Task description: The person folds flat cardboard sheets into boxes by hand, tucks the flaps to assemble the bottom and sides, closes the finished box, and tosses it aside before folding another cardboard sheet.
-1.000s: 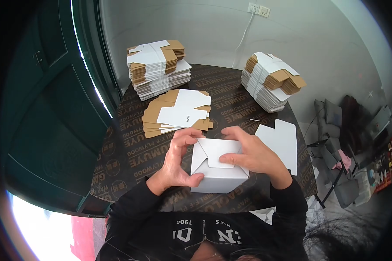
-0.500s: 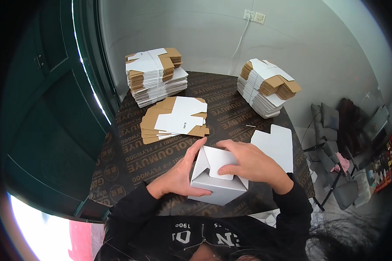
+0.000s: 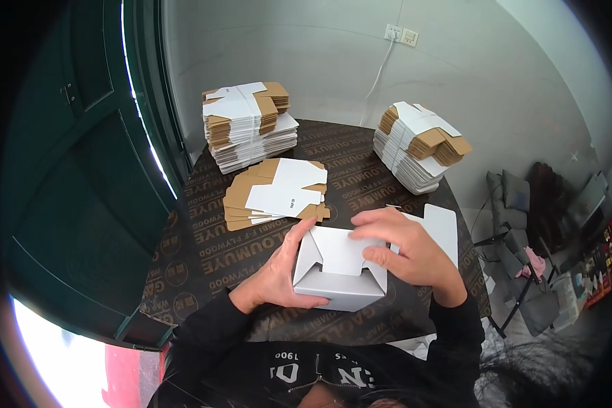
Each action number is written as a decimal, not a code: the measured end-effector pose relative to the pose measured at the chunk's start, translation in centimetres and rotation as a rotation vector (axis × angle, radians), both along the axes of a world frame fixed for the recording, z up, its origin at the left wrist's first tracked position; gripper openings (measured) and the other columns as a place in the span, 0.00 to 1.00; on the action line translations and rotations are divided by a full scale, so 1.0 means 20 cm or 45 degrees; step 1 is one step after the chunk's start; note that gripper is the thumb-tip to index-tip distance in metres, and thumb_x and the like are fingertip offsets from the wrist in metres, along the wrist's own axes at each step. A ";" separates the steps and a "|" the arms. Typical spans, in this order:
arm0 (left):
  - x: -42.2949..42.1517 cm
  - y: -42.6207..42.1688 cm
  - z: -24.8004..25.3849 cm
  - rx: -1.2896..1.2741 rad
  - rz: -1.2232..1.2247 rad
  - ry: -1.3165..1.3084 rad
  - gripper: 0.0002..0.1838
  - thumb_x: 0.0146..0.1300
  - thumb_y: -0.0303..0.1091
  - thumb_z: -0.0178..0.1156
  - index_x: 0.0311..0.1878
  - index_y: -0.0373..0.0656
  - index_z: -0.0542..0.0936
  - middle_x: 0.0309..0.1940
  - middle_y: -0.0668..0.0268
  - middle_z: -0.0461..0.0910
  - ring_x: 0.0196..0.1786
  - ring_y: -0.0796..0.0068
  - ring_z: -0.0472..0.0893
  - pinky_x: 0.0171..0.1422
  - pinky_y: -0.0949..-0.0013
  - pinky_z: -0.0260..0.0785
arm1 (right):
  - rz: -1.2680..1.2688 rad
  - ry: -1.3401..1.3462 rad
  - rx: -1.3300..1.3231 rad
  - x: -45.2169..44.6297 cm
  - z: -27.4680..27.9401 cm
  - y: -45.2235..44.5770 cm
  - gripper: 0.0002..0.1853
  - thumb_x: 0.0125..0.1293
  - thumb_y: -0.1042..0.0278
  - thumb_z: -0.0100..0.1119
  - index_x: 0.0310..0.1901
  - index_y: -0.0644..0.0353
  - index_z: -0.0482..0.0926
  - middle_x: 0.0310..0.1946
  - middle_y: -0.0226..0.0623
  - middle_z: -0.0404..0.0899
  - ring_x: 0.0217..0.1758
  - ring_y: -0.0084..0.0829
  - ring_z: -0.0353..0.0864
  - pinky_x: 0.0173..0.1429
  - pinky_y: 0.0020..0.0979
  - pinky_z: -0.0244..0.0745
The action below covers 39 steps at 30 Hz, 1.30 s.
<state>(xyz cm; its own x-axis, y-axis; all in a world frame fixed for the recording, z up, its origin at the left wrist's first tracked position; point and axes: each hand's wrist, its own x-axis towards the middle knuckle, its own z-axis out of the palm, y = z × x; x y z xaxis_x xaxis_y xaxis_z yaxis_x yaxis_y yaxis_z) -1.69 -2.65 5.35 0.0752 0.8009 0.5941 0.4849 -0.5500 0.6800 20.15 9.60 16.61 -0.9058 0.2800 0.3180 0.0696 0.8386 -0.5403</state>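
Note:
A small white carton (image 3: 338, 299) sits in front of me with its end toward me. A white tuck flap (image 3: 341, 253) lies across this end between the folded side flaps. My left hand (image 3: 275, 275) grips the carton's left side, fingers at the far corner and thumb along the near face. Over the right part of the flap is my right hand (image 3: 415, 255), fingers bent and apart, fingertips at or just above the cardboard; contact is hard to tell. A flat white carton blank (image 3: 443, 228) lies to the right, partly hidden by that hand.
Several loose flat cartons (image 3: 285, 187) are fanned out beyond my left hand. Strapped stacks of flat cartons stand at the back left (image 3: 248, 132) and back right (image 3: 415, 149) of the dark plywood table (image 3: 217, 262). Chairs (image 3: 513, 231) stand to the right.
My right hand has lifted off the flap and drawn slightly right. The flap now lies flatter over the carton end, and the carton has turned a little. My left hand keeps its grip.

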 end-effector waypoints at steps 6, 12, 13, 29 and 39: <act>0.01 -0.01 0.00 0.021 0.033 0.000 0.66 0.31 0.39 0.82 0.74 0.39 0.51 0.69 0.48 0.58 0.67 0.49 0.66 0.70 0.55 0.61 | 0.231 -0.051 0.075 -0.01 -0.05 -0.02 0.11 0.62 0.68 0.61 0.44 0.61 0.86 0.59 0.49 0.77 0.55 0.41 0.75 0.60 0.36 0.68; 0.01 0.01 0.05 0.162 0.063 0.105 0.60 0.36 0.34 0.80 0.73 0.39 0.54 0.66 0.49 0.62 0.63 0.48 0.68 0.67 0.54 0.63 | 0.267 0.367 -0.620 0.02 -0.08 0.08 0.14 0.60 0.77 0.53 0.45 0.67 0.84 0.61 0.50 0.75 0.62 0.42 0.74 0.65 0.37 0.68; 0.01 0.01 0.05 0.061 0.040 -0.062 0.56 0.41 0.36 0.77 0.73 0.39 0.54 0.66 0.48 0.62 0.63 0.48 0.69 0.66 0.54 0.64 | 0.211 0.376 -0.652 0.03 -0.10 0.10 0.16 0.59 0.76 0.53 0.49 0.68 0.82 0.62 0.51 0.74 0.64 0.43 0.73 0.66 0.37 0.67; -0.12 0.12 -0.13 -1.603 -0.401 -1.150 0.38 0.71 0.58 0.42 0.70 0.33 0.59 0.63 0.39 0.66 0.45 0.54 0.82 0.42 0.60 0.77 | -0.306 -0.302 -0.108 0.02 -0.25 -0.01 0.35 0.54 0.69 0.53 0.67 0.69 0.61 0.55 0.60 0.74 0.51 0.58 0.77 0.54 0.44 0.73; -0.13 0.06 -0.05 -0.707 -0.131 -0.296 0.52 0.55 0.43 0.67 0.74 0.31 0.46 0.70 0.36 0.56 0.64 0.46 0.72 0.63 0.59 0.70 | -0.627 -0.350 -0.023 0.04 -0.48 0.07 0.21 0.61 0.69 0.48 0.53 0.75 0.68 0.26 0.60 0.79 0.26 0.64 0.74 0.34 0.50 0.70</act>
<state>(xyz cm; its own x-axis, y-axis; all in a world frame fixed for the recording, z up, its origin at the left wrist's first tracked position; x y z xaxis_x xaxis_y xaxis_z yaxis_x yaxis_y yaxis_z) -4.24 -1.49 4.33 0.0869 0.9912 0.1000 0.2530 -0.1191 0.9601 20.99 11.00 7.01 -0.7157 0.6938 0.0798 0.5905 0.6622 -0.4612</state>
